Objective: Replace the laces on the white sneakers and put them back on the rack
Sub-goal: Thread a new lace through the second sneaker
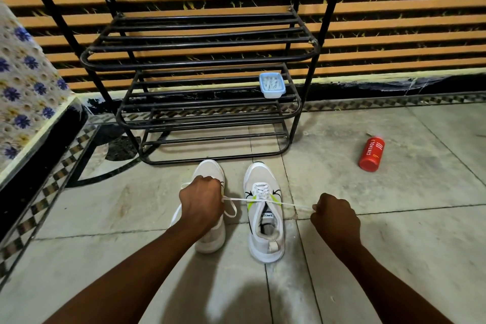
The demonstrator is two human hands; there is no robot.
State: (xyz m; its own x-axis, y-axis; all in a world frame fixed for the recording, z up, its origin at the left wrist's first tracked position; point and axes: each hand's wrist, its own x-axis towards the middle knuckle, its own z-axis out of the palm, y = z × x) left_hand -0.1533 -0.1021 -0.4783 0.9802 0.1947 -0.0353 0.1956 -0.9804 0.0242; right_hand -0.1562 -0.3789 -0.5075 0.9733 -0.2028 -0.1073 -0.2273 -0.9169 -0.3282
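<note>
Left hand (201, 200) covers the tongue and eyelets of the left sneaker (210, 238), so the lacing there cannot be judged; the lace (297, 204) vanishes into both fists, its tip hidden inside the right hand (335, 218); rack (200, 60) uprights cut off by the top edge; contents of the blue-rimmed box (272, 85) too small to identify; smaller print on the red bottle (371, 154) illegible; patterned cloth (23, 81) cut by the left edge; both forearms cut by the bottom edge.

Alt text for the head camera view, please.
The left hand and right hand pull a white lace taut over the right sneaker. It and the left sneaker sit on the floor before a black rack; a red bottle lies nearby.
</note>
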